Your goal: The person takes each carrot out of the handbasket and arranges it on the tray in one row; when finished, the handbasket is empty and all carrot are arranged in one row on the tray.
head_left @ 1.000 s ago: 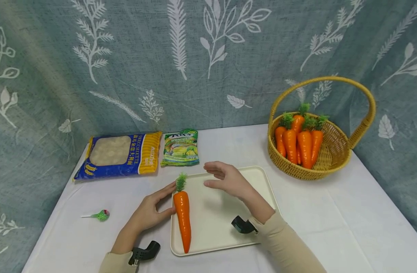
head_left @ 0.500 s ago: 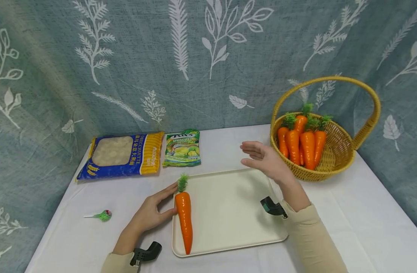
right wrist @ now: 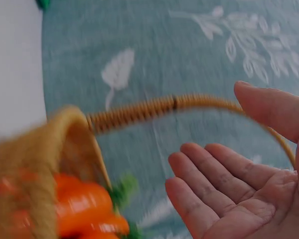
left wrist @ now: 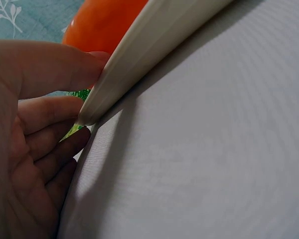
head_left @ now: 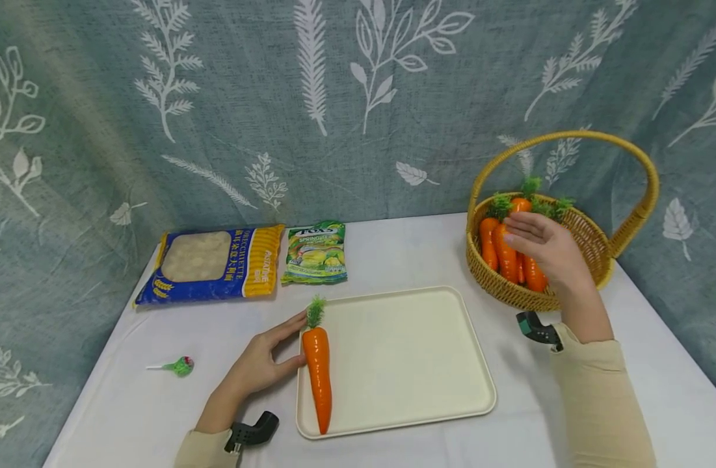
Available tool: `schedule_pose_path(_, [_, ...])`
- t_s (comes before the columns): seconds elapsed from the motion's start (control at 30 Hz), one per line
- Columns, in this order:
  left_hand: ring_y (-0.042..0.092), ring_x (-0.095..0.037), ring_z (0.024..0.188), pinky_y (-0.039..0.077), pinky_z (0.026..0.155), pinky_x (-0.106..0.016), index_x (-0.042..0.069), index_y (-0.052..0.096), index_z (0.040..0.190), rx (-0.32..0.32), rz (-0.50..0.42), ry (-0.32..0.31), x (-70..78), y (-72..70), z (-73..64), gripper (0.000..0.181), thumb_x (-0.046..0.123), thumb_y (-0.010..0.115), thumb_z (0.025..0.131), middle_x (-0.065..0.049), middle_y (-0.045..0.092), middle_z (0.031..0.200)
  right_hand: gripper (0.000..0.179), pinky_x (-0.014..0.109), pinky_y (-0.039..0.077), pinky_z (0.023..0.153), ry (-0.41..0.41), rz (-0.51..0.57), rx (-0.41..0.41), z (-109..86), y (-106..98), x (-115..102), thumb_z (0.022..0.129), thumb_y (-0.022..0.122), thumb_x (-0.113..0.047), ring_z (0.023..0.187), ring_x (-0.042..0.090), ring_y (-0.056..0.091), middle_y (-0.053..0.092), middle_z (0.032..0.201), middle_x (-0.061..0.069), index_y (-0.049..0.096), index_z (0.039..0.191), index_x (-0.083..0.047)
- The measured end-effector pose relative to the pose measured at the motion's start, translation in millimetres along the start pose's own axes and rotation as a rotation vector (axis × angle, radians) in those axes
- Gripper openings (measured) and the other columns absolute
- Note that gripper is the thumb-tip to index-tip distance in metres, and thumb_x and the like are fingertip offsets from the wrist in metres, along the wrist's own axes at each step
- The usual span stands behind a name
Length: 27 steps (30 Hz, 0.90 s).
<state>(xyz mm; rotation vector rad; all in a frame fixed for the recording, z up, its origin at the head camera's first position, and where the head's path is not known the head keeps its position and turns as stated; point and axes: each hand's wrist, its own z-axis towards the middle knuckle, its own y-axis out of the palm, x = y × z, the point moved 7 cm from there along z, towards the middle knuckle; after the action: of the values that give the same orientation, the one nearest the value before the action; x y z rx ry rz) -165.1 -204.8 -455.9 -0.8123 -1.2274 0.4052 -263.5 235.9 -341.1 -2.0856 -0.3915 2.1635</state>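
Note:
A cream tray (head_left: pixel 404 364) lies in the middle of the table, with one orange carrot (head_left: pixel 318 377) lengthwise along its left side, green top away from me. My left hand (head_left: pixel 261 364) rests at the tray's left edge, thumb and fingertips touching the rim (left wrist: pixel 124 59) with fairly straight fingers. My right hand (head_left: pixel 551 250) hovers over the front of the wicker basket (head_left: pixel 510 296), fingers extended and nothing in them. It partly hides the several carrots (head_left: pixel 489 244) inside. In the right wrist view the palm (right wrist: pixel 249 209) faces the camera beside the basket's handle (right wrist: pixel 139 112).
A blue and yellow pasta bag (head_left: pixel 208 265) and a green candy bag (head_left: pixel 315 253) lie at the back left. Nearer me on the left is a lollipop (head_left: pixel 181 366). A patterned curtain (head_left: pixel 358 162) hangs behind the table.
My right hand has moved right from above the tray to over the basket, fingers still extended. The left hand, the tray and the carrot on it have stayed put.

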Motion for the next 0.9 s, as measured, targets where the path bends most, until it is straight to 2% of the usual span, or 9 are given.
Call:
schedule_pose_path(0.1, [0.044,-0.028,0.133,0.038,0.109,-0.05,0.011,0.053,0.136,-0.004,0.0,-0.002,0.3,0.1,1.1,0.064,0.038,0.072,0.081,0.0,0.044,0.147,0.064,0.005,0.046,0.083,0.007,0.028,0.066,1.4,-24.4,3.8,0.091,0.064,-0.027,0.107,-0.002,0.051,0.053,0.12,-0.014,0.037,0.144,-0.005])
schedule_pose_path(0.17, [0.044,-0.027,0.133,0.038,0.109,-0.049,0.011,0.053,0.136,-0.007,-0.003,-0.001,0.7,0.1,1.7,0.064,0.038,0.072,0.081,0.0,0.044,0.147,0.065,0.005,0.045,0.082,0.016,0.024,0.107,3.1,-39.0,6.7,0.09,0.064,-0.028,0.105,-0.003,0.051,0.053,0.119,-0.014,0.037,0.144,-0.006])
schedule_pose_path(0.33, [0.044,-0.027,0.133,0.037,0.109,-0.048,0.01,0.054,0.135,-0.004,-0.009,0.014,1.7,-0.5,2.5,0.063,0.035,0.073,0.081,0.0,0.045,0.146,0.071,0.022,0.041,0.104,0.077,-0.077,0.153,10.2,-69.5,15.5,0.089,0.062,-0.036,0.105,-0.005,0.049,0.05,0.126,-0.012,0.032,0.148,-0.01])
schedule_pose_path(0.4, [0.044,-0.026,0.133,0.037,0.109,-0.048,0.01,0.054,0.135,-0.002,-0.004,0.019,1.9,-0.7,2.6,0.062,0.034,0.073,0.081,0.0,0.045,0.146,0.074,0.031,0.037,0.111,0.118,-0.135,0.148,14.8,-79.0,20.2,0.089,0.06,-0.042,0.111,-0.002,0.047,0.048,0.133,-0.009,0.029,0.149,-0.012])
schedule_pose_path(0.57, [0.044,-0.027,0.133,0.037,0.109,-0.048,0.009,0.054,0.135,-0.001,-0.004,0.013,1.8,-1.4,1.8,0.063,0.035,0.072,0.081,0.0,0.045,0.146,0.085,0.039,0.034,0.113,0.218,-0.208,0.098,28.9,-92.1,33.2,0.087,0.054,-0.053,0.129,0.013,0.039,0.03,0.154,0.005,0.018,0.152,-0.012])
schedule_pose_path(0.73, [0.045,-0.028,0.133,0.037,0.109,-0.049,0.009,0.054,0.134,0.003,-0.002,0.007,1.2,-3.6,0.8,0.063,0.034,0.073,0.08,-0.001,0.046,0.146,0.093,0.046,0.032,0.114,0.265,-0.237,0.06,38.8,-98.1,43.4,0.087,0.052,-0.057,0.135,0.027,0.034,0.021,0.156,0.019,0.013,0.152,-0.004])
schedule_pose_path(0.9, [0.045,-0.027,0.133,0.037,0.109,-0.048,0.009,0.054,0.134,0.003,0.0,0.013,1.7,-4.7,1.2,0.062,0.034,0.073,0.08,0.0,0.045,0.146,0.093,0.053,0.027,0.115,0.326,-0.264,0.032,43.5,-103.5,52.2,0.088,0.051,-0.057,0.14,0.04,0.022,0.015,0.156,0.022,0.012,0.151,-0.001])
